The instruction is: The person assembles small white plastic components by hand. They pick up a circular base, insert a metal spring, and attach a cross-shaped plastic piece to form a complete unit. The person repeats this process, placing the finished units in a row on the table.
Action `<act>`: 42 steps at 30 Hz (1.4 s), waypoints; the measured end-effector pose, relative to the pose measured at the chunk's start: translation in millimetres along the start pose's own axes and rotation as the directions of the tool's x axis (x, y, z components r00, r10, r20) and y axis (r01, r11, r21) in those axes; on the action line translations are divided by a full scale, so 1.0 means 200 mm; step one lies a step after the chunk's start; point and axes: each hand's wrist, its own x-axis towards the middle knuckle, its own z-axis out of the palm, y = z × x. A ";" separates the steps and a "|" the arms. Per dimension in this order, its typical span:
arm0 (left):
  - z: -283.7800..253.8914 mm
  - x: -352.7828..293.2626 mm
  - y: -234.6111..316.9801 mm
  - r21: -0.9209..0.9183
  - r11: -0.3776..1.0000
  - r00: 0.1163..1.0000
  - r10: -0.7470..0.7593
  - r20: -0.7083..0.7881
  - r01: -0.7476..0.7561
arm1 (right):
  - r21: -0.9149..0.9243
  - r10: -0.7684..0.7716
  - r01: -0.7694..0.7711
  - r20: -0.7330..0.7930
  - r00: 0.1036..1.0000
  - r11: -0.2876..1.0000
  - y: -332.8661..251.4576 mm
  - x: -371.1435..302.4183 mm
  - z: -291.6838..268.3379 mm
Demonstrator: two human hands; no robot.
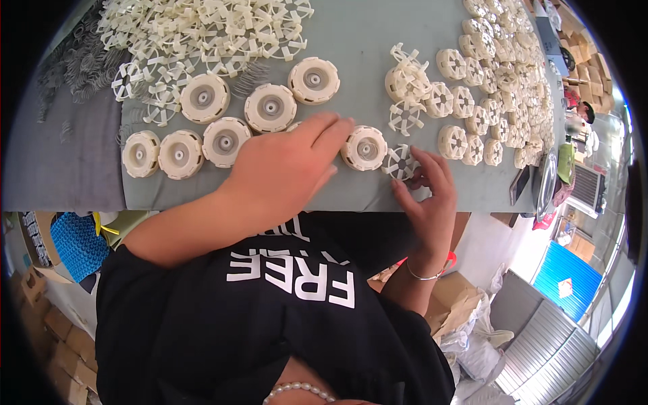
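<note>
My left hand (287, 169) reaches across from the left, palm down over the cloth, fingers stretched out. Its fingertips are beside the left edge of a round cream plastic housing (364, 148) with a coil spring around its centre post. Another round part lies mostly hidden beneath this hand. My right hand (433, 199) has its thumb and curled fingers at the edge of a thin white spoked ring (399, 163), just right of that housing. More open housings (227, 142) stand in loose rows to the left, springs visible inside some of them.
A heap of loose spoked rings (209, 30) covers the far left, with a dark pile of springs (84, 61) beside it. Many housings with spoked tops (503, 88) crowd the right side. A phone (520, 185) lies near the right front edge of the table (358, 47).
</note>
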 end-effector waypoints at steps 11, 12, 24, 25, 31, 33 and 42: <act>0.19 -0.13 0.01 -0.166 0.925 0.936 0.321 -0.144 -0.343 | -0.017 -0.228 0.229 0.057 0.972 0.973 -0.20 0.10 0.09; 0.17 -0.11 0.02 -0.103 0.942 0.942 0.305 -0.140 -0.320 | -0.024 -0.215 0.217 0.068 0.974 0.976 -0.19 0.11 0.10; 0.04 -0.14 0.05 0.059 0.956 0.958 0.284 0.051 -0.286 | -0.230 -0.143 0.186 0.195 0.970 0.955 -0.14 0.07 -0.07; 0.02 -0.17 0.02 0.019 0.951 0.950 0.308 -0.045 -0.308 | -0.271 -0.153 0.199 0.183 0.971 0.942 -0.10 0.06 -0.14; 0.00 -0.23 -0.08 0.024 1.000 0.995 0.006 -0.097 -0.004 | -0.369 -0.230 0.144 -0.201 0.952 0.918 -0.08 0.24 0.02; 0.02 -0.22 -0.09 0.060 0.998 0.996 0.037 -0.077 -0.032 | -0.330 -0.143 0.082 -0.162 0.976 0.940 -0.08 0.34 0.16; 0.10 -0.20 -0.10 -0.228 0.974 1.000 -0.002 -0.012 -0.001 | -0.043 -0.028 0.034 0.148 0.989 0.999 -0.12 0.07 0.17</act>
